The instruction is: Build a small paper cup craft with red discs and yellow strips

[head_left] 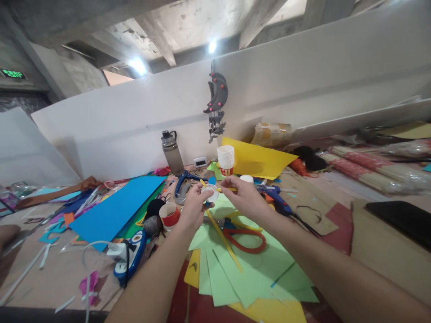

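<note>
Between the thumb and fingers of my left hand (194, 204) is a small white paper cup (210, 194), its round face turned towards me. Yellow paper strips stick out at its edge. My right hand (243, 193) pinches one yellow paper strip (222, 189) beside the cup; whether that strip touches the cup I cannot tell. Under both hands lie light green paper sheets (215, 273), with orange-handled scissors (242, 248) and a long loose yellow strip (230, 251) on top. A red-and-white paper cup (169, 216) stands left of my left wrist.
Stacked paper cups (226, 157) stand at the back before yellow card (266, 161). A glue gun (279, 199) lies right, a power strip (133, 258) left near blue card (121, 208). A bottle (172, 152) stands against the white board (111, 130).
</note>
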{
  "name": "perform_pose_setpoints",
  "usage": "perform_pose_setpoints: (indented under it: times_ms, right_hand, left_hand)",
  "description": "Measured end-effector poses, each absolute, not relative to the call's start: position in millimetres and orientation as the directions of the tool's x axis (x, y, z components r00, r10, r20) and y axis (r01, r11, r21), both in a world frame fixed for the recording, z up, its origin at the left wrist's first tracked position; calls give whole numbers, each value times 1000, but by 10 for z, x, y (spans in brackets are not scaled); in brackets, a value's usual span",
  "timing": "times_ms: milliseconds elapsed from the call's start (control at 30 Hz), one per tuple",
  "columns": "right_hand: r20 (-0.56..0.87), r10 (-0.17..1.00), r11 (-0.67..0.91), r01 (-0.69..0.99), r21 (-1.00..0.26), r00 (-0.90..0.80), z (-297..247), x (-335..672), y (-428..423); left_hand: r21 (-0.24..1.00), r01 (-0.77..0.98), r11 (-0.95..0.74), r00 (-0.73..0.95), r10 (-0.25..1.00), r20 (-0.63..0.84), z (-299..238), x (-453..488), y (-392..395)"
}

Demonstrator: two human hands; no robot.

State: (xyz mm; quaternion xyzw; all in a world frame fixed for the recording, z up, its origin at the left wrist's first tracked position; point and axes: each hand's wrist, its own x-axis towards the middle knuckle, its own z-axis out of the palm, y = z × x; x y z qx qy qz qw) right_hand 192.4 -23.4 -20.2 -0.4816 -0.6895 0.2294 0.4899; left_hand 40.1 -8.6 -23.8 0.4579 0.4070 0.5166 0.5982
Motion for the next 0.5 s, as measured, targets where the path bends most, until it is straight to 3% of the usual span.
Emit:
perform_pose_setpoints:
  times_ms: [500]
  right_hand:
    - [447, 887, 448, 444, -776, -114, -227, 1871, -275]
  left_hand:
    - [978, -194, 74, 57, 996, -65, -226, 418, -113]
